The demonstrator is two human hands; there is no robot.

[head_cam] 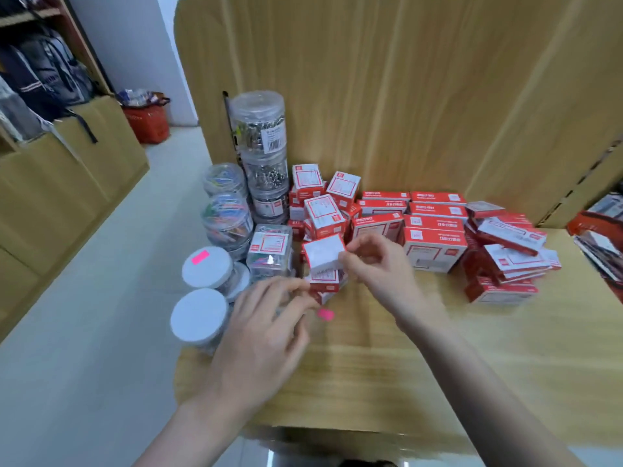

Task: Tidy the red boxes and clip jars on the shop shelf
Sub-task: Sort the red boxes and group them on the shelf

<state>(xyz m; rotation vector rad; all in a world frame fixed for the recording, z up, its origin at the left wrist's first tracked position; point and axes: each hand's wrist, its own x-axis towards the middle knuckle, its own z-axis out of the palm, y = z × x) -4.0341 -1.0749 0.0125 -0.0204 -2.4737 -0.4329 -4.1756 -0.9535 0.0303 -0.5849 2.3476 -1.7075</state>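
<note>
Many small red-and-white boxes lie on a wooden shelf (438,348). A loose heap (323,210) sits at the middle, neater stacks (435,227) behind and tilted flat boxes (512,251) to the right. My right hand (374,261) pinches one small white-faced box (325,252) lifted above the pile. My left hand (266,328) has its fingers curled at a lower red box (325,281); whether it grips that box is unclear. Clear clip jars stand at the left: a tall stack (261,143), coloured-clip jars (226,214), a square jar (269,251) and two white-lidded jars (202,298).
The shelf's left edge drops to a pale floor (84,315). A wooden back panel (404,96) rises behind the boxes. A pink sticker (326,314) lies on the shelf. More packaged goods (603,237) sit at the far right. A red basket (148,124) stands on the floor.
</note>
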